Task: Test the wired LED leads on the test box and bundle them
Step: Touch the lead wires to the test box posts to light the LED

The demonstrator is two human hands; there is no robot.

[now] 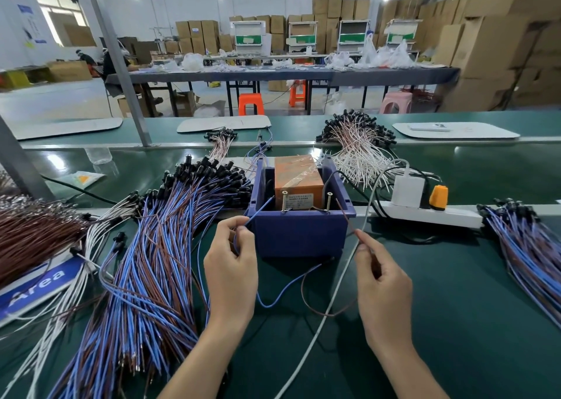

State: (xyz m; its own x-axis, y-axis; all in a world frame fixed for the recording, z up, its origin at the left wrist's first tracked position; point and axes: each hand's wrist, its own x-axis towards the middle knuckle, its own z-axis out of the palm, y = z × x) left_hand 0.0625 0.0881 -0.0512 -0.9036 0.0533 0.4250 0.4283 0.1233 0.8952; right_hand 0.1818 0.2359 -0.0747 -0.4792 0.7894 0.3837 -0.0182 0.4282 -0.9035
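One camera, riding on my head, looking forward and tipped down over the green bench (455, 292). It sits close: my left hand (232, 265), pinching a blue lead (259, 212), and my right hand (384, 280), pinching a brown lead (346, 216), fill the lower middle, reaching in from the bottom edge, the blue test box (300, 234) dead centre just beyond them. The wide lens bows the bench edges and, far off up top, takes in the long table (303, 75) and stacked cartons (501, 49).
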